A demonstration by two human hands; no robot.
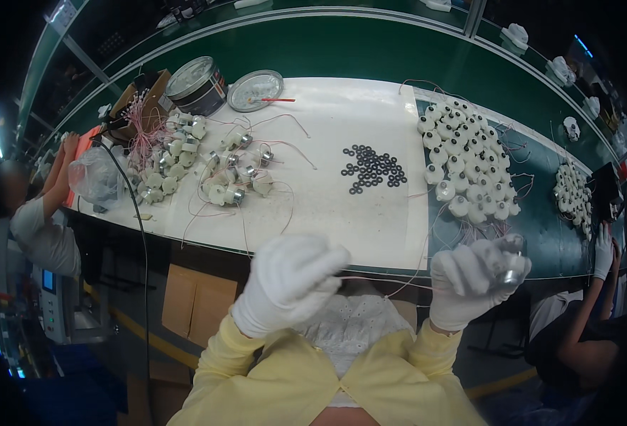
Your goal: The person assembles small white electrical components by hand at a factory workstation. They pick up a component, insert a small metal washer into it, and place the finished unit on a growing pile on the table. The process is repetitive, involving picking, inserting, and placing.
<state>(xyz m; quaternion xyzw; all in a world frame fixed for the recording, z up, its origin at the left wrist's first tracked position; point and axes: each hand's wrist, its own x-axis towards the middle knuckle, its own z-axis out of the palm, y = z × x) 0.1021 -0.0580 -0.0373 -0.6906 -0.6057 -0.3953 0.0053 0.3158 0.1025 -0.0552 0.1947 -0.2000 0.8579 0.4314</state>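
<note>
My right hand (466,284), in a white glove, is closed round a small motor (514,273) whose shiny metal part shows at the fingertips. Thin pink wires (388,280) stretch from it across to my left hand (285,284), also gloved in white, whose thumb and fingers pinch their other end. Both hands are raised at the near edge of the table. Beyond them lies a patch of small black rings (374,169). Many white motors with black tips (469,160) stand close together on the green mat, just past my right hand.
Loose motors with wires (235,170) lie at the left, beside a clear plastic bag (96,174) and a cardboard box (143,99). A tin (196,85) and its lid (255,90) stand behind. A black cable (141,227) hangs over the edge. Co-workers sit at both sides.
</note>
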